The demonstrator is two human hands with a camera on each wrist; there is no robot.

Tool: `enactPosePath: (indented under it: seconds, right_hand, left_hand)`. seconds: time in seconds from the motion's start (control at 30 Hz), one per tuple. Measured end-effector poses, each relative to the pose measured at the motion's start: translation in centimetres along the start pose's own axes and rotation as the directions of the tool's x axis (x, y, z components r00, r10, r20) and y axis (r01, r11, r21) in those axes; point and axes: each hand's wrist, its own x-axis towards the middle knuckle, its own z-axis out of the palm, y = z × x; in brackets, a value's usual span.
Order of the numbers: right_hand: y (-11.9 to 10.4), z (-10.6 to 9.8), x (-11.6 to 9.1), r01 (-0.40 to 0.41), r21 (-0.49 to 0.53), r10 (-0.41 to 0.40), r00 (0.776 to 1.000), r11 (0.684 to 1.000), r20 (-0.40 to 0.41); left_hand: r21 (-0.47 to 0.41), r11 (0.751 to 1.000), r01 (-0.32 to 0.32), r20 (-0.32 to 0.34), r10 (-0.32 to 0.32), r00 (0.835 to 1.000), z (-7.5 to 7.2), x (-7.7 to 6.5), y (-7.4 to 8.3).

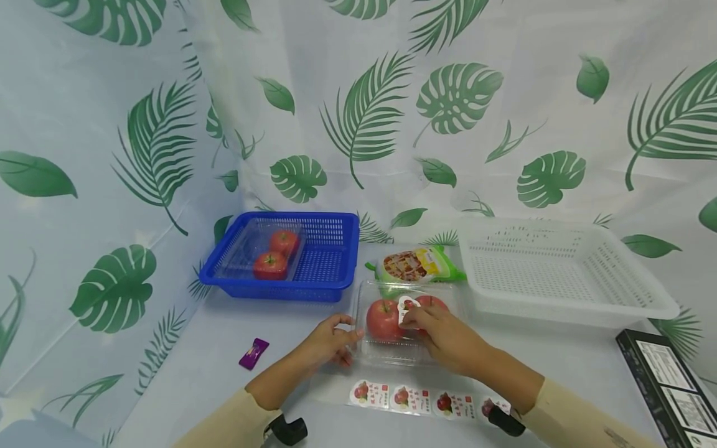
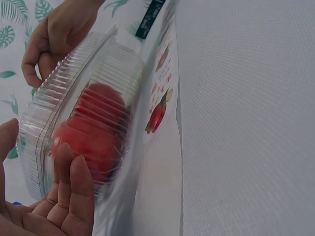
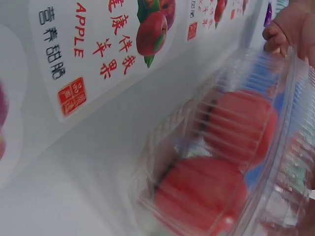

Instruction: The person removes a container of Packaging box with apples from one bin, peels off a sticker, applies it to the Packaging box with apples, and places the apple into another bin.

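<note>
A clear plastic clamshell box (image 1: 392,358) with two red apples (image 1: 383,322) stands in front of the person. The left hand (image 1: 329,341) holds the box at its left end, thumb and fingers on either side of the corner in the left wrist view. Over the lid, the right hand (image 1: 448,336) pinches a white apple sticker (image 1: 406,305) between thumb and fingers. Nearer the person lies a strip of apple stickers (image 1: 411,399), partly covered by the right wrist's camera. The right wrist view shows the printed strip (image 3: 113,44) close up, beside the box.
A blue basket (image 1: 310,291) at the back left holds another clear box with two apples. Behind the box lies a green and yellow food bag (image 1: 417,264). A white basket (image 1: 566,314) stands back right, a black box (image 1: 666,386) at far right. Left lies a purple-wrapped candy (image 1: 254,353).
</note>
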Motion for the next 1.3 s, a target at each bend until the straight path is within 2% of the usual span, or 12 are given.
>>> enactPosePath:
  seconds: [0.37, 0.6, 0.8, 0.93, 1.3]
  right_hand:
    - [1.1, -1.2, -1.4, -0.158, 0.027, 0.157, 0.987, 0.987, 0.040]
    - [1.8, -1.0, -0.9, -0.119, -0.014, 0.119, 0.993, 0.993, -0.001]
    - [2.2, -0.8, 0.2, -0.153, -0.045, 0.152, 0.988, 0.987, -0.019]
    - [2.3, -0.7, 0.9, -0.141, -0.073, 0.139, 0.990, 0.987, -0.035]
    - [2.3, -0.4, 2.4, -0.146, -0.081, 0.145, 0.989, 0.986, -0.020]
  left_hand:
    - [-0.003, 1.000, -0.002, 0.005, 0.002, 1.000, -0.1, 0.0, 0.0]
    - [-0.009, 1.000, 0.000, 0.002, 0.000, 1.000, -0.3, 0.1, -0.2]
    - [-0.013, 1.000, -0.002, 0.007, 0.002, 1.000, -0.4, 0.3, -0.7]
    - [-0.016, 1.000, -0.004, 0.003, 0.004, 1.000, -0.3, 0.3, -0.7]
    - [-0.009, 1.000, 0.004, 0.005, -0.004, 1.000, -0.3, 0.4, -0.6]
